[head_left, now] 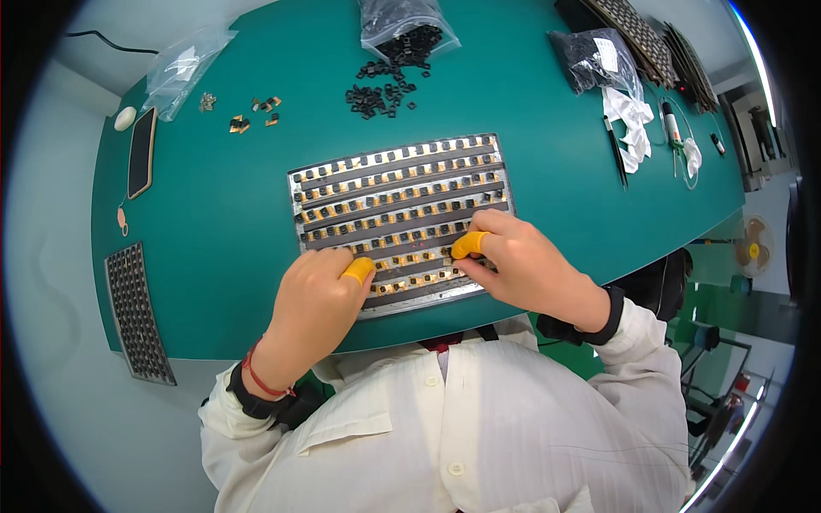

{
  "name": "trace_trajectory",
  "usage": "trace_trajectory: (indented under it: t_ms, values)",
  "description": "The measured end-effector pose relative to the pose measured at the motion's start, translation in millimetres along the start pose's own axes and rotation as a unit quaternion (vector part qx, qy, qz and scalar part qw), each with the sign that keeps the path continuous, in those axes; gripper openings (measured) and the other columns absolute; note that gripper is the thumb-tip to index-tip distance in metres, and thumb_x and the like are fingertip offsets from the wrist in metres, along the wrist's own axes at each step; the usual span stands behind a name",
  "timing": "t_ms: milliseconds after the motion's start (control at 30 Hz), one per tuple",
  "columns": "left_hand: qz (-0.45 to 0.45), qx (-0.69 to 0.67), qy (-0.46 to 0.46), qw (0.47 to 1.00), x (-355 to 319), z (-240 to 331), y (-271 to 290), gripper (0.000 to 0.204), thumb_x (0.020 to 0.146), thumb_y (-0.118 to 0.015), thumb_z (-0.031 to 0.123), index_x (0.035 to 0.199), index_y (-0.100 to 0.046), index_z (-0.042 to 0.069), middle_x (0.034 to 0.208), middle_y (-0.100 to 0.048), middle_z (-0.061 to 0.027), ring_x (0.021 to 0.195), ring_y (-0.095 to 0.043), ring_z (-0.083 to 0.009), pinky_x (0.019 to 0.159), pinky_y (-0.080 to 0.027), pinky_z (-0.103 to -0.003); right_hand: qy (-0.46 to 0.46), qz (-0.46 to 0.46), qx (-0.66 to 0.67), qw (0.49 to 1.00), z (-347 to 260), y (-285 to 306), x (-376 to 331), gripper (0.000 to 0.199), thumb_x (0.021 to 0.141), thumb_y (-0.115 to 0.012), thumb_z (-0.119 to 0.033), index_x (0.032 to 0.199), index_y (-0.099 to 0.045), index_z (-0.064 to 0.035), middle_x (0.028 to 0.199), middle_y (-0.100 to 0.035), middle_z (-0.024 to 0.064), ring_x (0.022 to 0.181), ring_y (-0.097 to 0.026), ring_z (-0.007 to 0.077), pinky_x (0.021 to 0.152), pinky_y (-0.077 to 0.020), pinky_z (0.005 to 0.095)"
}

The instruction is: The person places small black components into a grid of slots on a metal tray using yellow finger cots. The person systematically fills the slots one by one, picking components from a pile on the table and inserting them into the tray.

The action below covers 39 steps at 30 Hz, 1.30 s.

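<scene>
I see loose black parts (382,92) and bags far up the desk (222,214). The metal tray (402,201) lies under both hands; left hand (318,299) and right hand (522,261) fingers pinch narrowly on its lower rows.

Table (239,214): teal green.
Tray (402,214): silver, with dark grey strips and rows of small black and gold pieces.
Finger cots (359,269): yellow-orange.
Shirt (479,427): white, faintly striped.
Left wrist cord (256,376): red.
Loose parts (385,90): black.
Phone (141,152): black.
</scene>
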<state>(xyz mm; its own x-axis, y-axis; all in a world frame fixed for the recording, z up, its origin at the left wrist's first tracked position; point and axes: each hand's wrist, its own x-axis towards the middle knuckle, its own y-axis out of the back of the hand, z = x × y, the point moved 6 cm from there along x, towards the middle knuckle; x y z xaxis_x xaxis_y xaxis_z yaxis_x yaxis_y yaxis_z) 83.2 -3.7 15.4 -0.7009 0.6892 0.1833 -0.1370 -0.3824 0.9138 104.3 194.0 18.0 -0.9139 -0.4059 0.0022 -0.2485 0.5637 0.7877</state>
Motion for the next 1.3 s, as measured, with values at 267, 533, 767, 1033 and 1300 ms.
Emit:
trace_trajectory:
  t_ms: [267,533,767,1033,1300]
  values:
    - [-0.078,0.006,0.030,0.996,-13.9,11.7,-7.8,0.032,0.085,-0.074,0.022,0.064,-0.063,0.000,0.062,-0.056,-0.0115,0.054,-0.058,-0.0306,0.052,-0.046,-0.040,-0.009,0.050,-0.041,0.998,1.4,-13.5,3.4,0.014,0.082,-0.073,-0.011,0.080,-0.068,0.0024,0.080,-0.056,0.0101,0.077,-0.062,0.0267,0.063,-0.0529,0.0380]
    - [-0.133,0.006,0.051,0.990,-3.7,10.7,-3.9,0.038,0.087,-0.072,0.030,0.066,-0.063,-0.001,0.063,-0.059,-0.0140,0.055,-0.060,-0.0325,0.053,-0.048,-0.040,0.009,0.108,-0.094,0.990,-7.8,-20.0,-5.6,0.019,0.083,-0.074,-0.016,0.073,-0.067,-0.0011,0.073,-0.056,0.0078,0.066,-0.061,0.0247,0.053,-0.0500,0.0371]
    - [-0.093,-0.111,0.127,0.981,52.1,-39.1,28.2,0.023,0.085,-0.073,0.017,0.092,-0.071,-0.004,0.073,-0.065,-0.0177,0.063,-0.064,-0.0280,0.059,-0.049,-0.037,-0.011,-0.020,-0.149,0.989,-23.4,-30.4,-6.3,0.036,0.089,-0.067,-0.024,0.061,-0.065,-0.0031,0.060,-0.062,0.0130,0.054,-0.063,0.0280,0.049,-0.0486,0.0387]
    - [0.007,-0.111,0.160,0.981,129.8,-104.9,2.9,0.029,0.080,-0.079,0.014,0.099,-0.072,-0.008,0.080,-0.072,-0.0167,0.069,-0.069,-0.0183,0.065,-0.054,-0.029,-0.051,-0.136,-0.044,0.988,-11.4,-10.7,20.3,0.036,0.089,-0.066,-0.023,0.064,-0.066,0.0029,0.063,-0.064,0.0190,0.063,-0.066,0.0385,0.061,-0.0546,0.0454]
    - [0.039,-0.080,0.138,0.987,141.0,-100.7,-10.5,0.017,0.080,-0.074,0.009,0.089,-0.072,-0.005,0.076,-0.070,-0.0188,0.071,-0.069,-0.0331,0.066,-0.055,-0.039,-0.035,-0.044,-0.042,0.998,30.3,52.7,84.7,0.024,0.083,-0.071,-0.016,0.084,-0.070,0.0075,0.073,-0.066,0.0252,0.072,-0.069,0.0372,0.067,-0.0552,0.0420]
